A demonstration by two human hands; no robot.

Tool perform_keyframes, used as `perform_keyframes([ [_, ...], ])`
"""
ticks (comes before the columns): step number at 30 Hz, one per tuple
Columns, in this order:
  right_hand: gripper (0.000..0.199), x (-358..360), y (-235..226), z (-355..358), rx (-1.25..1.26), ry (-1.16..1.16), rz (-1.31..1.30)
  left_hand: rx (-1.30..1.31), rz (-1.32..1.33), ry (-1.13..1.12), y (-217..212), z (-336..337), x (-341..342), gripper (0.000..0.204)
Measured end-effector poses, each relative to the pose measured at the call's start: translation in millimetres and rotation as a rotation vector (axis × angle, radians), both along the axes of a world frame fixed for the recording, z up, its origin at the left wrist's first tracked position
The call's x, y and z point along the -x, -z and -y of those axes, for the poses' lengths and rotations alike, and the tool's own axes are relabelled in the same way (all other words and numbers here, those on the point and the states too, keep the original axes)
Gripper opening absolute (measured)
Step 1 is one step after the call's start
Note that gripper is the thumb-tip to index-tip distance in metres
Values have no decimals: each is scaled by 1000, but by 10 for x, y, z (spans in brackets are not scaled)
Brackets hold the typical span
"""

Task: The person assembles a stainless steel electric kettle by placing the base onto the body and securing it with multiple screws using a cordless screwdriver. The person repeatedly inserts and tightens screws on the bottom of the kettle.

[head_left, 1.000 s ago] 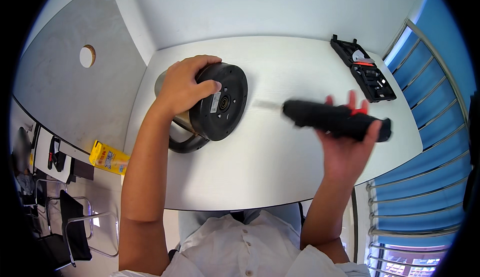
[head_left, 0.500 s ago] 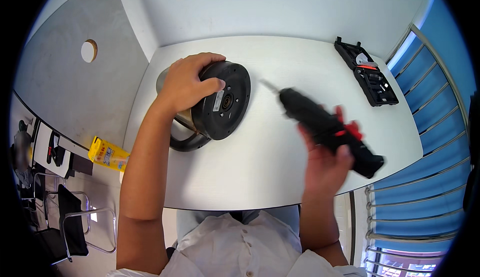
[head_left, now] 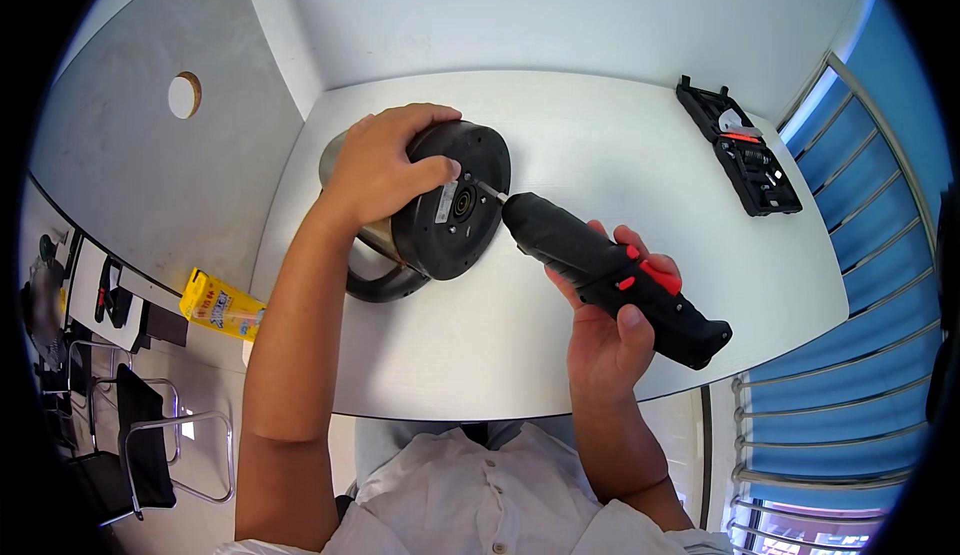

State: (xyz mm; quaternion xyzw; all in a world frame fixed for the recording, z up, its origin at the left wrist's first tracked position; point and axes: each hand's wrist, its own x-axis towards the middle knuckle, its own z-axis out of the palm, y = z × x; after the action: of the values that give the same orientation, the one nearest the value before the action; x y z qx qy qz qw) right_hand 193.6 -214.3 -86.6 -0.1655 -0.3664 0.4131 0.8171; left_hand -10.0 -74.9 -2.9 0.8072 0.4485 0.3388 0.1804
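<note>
An electric kettle [head_left: 435, 240] lies on its side on the white table, its round black base facing right with a metal ring at the centre and small screw holes around it. My left hand [head_left: 385, 170] is wrapped over its body and base edge, the thumb on the base. In my right hand [head_left: 615, 340] is a black cordless screwdriver [head_left: 610, 270] with red buttons, held with fingers around its body. Its metal bit points left and its tip meets the base near a screw hole; whether it sits in a screw I cannot tell.
An open black bit case [head_left: 740, 150] lies at the table's far right. A yellow packet [head_left: 222, 305] is by the left edge, near my forearm. A grey panel [head_left: 150, 145] with a round hole stands left, metal railings [head_left: 880, 185] right, and a black chair [head_left: 150, 440] at lower left.
My right hand has moved left with the screwdriver, bringing the bit from apart to the kettle's base. My left hand keeps its hold on the kettle.
</note>
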Motion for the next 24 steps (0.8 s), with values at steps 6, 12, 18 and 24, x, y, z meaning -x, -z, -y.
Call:
perform_keyframes([
  [6, 50, 5, 19, -7, -16, 2, 8, -13, 12, 9, 10, -15, 11, 56],
  [12, 50, 9, 12, -13, -3, 16, 13, -7, -6, -4, -1, -6, 3, 56],
  [18, 51, -5, 7, -7, -7, 6, 12, -11, -2, 2, 13, -17, 15, 56],
  [24, 52, 11, -12, -15, 4, 4, 12, -1, -11, -10, -2, -3, 4, 56],
])
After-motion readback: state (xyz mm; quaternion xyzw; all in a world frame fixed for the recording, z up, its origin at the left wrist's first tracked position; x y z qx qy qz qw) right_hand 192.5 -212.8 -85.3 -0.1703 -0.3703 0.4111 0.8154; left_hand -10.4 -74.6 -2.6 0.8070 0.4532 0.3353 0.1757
